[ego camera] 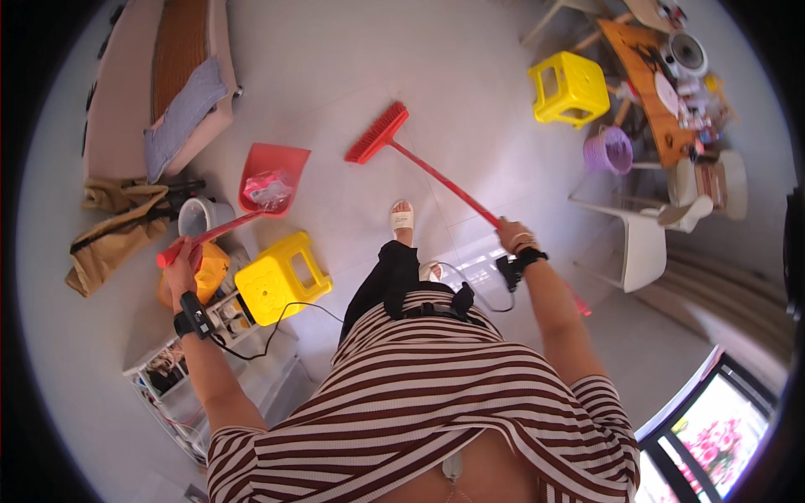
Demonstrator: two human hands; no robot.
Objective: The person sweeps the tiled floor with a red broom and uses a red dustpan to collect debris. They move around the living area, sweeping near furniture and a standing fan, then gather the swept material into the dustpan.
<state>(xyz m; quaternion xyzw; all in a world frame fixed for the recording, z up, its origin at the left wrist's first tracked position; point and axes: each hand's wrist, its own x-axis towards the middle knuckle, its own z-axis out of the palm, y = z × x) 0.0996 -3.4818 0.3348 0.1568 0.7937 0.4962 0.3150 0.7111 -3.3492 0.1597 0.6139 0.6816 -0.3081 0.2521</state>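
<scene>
My left hand is closed around the handle of a red plastic dustpan, which is held out on the left. Crumpled pink and clear plastic packaging lies in its pan. My right hand grips the end of the red handle of a push broom. The broom's head, with red bristles turned to the far left, is ahead of my feet and to the right of the dustpan. Whether the bristles touch the floor I cannot tell.
Close by the dustpan stand a yellow plastic stool, a white bucket and a white shelf unit. A sofa is at far left. Rightward are another yellow stool, a purple basket, a wooden table and a white chair.
</scene>
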